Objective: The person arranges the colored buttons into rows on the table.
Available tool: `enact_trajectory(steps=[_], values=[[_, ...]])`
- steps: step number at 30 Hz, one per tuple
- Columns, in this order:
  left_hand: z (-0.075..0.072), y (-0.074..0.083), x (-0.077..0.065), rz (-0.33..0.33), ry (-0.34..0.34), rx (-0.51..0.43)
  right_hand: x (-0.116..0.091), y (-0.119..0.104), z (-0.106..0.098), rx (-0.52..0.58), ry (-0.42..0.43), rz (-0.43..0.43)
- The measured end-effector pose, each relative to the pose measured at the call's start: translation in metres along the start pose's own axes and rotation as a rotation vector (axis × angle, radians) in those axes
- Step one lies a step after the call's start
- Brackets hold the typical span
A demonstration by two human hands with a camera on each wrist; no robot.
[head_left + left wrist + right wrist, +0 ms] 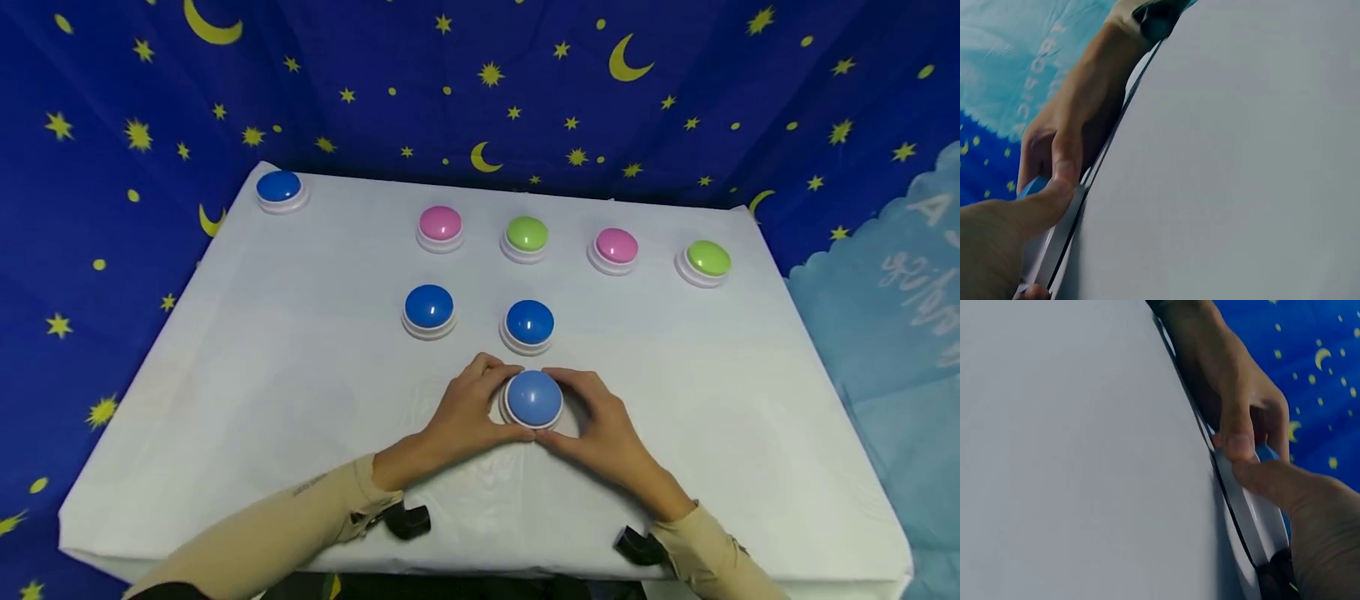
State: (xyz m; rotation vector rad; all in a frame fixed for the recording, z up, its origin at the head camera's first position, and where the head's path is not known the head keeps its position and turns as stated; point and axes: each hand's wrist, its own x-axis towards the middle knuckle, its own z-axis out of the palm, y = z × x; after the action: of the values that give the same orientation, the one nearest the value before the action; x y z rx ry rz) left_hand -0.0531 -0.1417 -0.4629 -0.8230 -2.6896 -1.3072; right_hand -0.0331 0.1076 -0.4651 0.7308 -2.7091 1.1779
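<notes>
Both hands hold one round push button with a pale blue dome and white base, on the white table. My left hand grips its left side, and my right hand grips its right side. The thumbs meet at the near edge; the fingers curve around the far edge. In the left wrist view, the left thumb lies against the white base, with the right hand beyond. The right wrist view shows the right thumb along the base. Just beyond stands a darker blue button.
Another blue button stands left of centre, and one more at the far left corner. Pink and green buttons alternate along the back of the white table. A star-patterned blue cloth hangs behind.
</notes>
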Motion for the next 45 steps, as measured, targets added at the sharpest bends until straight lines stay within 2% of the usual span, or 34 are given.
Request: enact_trajectory(steps=[7, 11, 15, 19, 26, 30, 34, 45], values=[[0.039, 0.021, 0.031, 0.048, -0.046, -0.103, -0.017, 0.032, -0.037, -0.012, 0.02, 0.064], [0.061, 0.033, 0.05, 0.066, -0.052, -0.107, -0.021, 0.054, -0.059, -0.016, 0.048, 0.105], [0.08, 0.044, 0.068, 0.052, -0.04, -0.078, -0.019, 0.076, -0.075, -0.017, 0.099, 0.14], [0.092, 0.05, 0.084, 0.014, -0.014, -0.065, -0.007, 0.09, -0.084, -0.031, 0.147, 0.166], [0.106, 0.056, 0.109, -0.001, 0.021, -0.069, 0.003, 0.103, -0.091, -0.065, 0.211, 0.249], [0.112, 0.057, 0.118, -0.039, 0.043, -0.084, 0.006, 0.108, -0.092, -0.063, 0.229, 0.29], [0.111, 0.056, 0.119, -0.073, 0.043, -0.109, 0.01, 0.109, -0.091, -0.065, 0.234, 0.297], [0.109, 0.055, 0.119, -0.057, 0.057, -0.114, 0.01, 0.108, -0.091, -0.067, 0.255, 0.267]])
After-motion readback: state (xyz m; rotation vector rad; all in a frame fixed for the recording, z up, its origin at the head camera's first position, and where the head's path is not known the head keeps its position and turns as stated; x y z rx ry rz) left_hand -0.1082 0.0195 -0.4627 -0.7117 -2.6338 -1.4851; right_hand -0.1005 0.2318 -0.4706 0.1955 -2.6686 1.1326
